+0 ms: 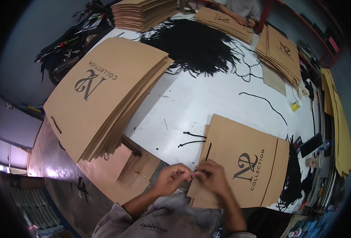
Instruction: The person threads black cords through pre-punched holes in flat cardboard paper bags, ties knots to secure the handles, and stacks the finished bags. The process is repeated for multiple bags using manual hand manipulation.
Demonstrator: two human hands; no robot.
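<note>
A flat brown paper bag (270, 148) with dark print lies in front of me, on top of other bags. A short black cord (209, 151) runs along its left edge, and two knotted cord ends (192, 142) stick out to the left from the bags. At the bag's lower left edge, my left hand (170, 178) and my right hand (212, 177) meet with fingertips pinched close together. What lies between the fingers is too small to tell. The right hand is over the bag; the left hand is just off its edge.
A tall stack of brown bags (100, 83) leans at the left. Behind it lies a heap of black cords (191, 45). More cords (292, 174) lie right of the bag. Another person's hands (247, 22) rest by bags at the far side. A cup (315, 161) stands right.
</note>
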